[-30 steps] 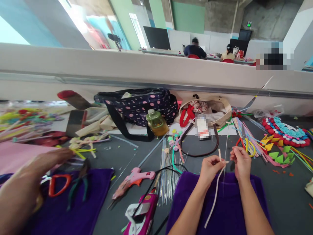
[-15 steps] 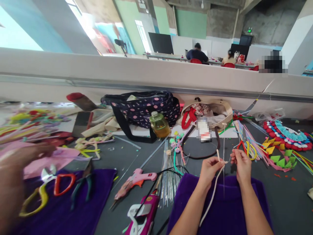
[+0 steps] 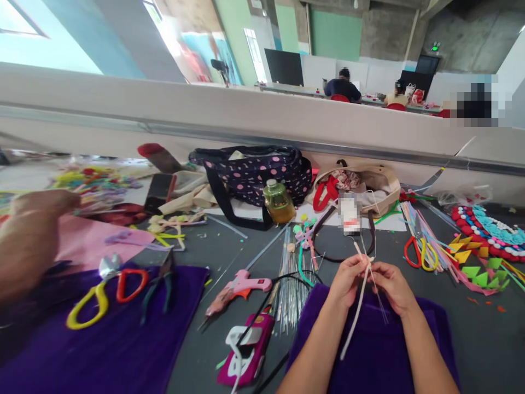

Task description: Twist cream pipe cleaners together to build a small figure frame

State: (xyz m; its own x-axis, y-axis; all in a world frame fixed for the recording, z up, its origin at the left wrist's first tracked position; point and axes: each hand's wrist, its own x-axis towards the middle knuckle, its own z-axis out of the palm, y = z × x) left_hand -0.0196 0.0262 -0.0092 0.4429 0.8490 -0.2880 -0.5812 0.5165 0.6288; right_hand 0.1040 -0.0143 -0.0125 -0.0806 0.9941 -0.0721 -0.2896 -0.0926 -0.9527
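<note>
My left hand (image 3: 346, 279) and my right hand (image 3: 391, 285) meet over a purple cloth (image 3: 381, 339) near the table's front edge. Both pinch a thin cream-coloured strip (image 3: 356, 317) together with a fine wire; the strip's long end hangs down toward me and its short end sticks up between my fingertips. A bundle of thin silver wires (image 3: 287, 279) lies just left of my left hand.
Another person's arm (image 3: 28, 241) is at the far left over pink paper. Scissors (image 3: 102, 290) and pliers lie on a second purple cloth. A pink glue gun (image 3: 240, 287), a polka-dot bag (image 3: 254, 172), a bottle (image 3: 279, 201), red-and-yellow scissors (image 3: 418, 253) and paper crafts crowd the table.
My hands have drawn together and moved slightly lower and left, the strip now crossed between them. The other person's arm has pulled back to the left, uncovering the scissors.
</note>
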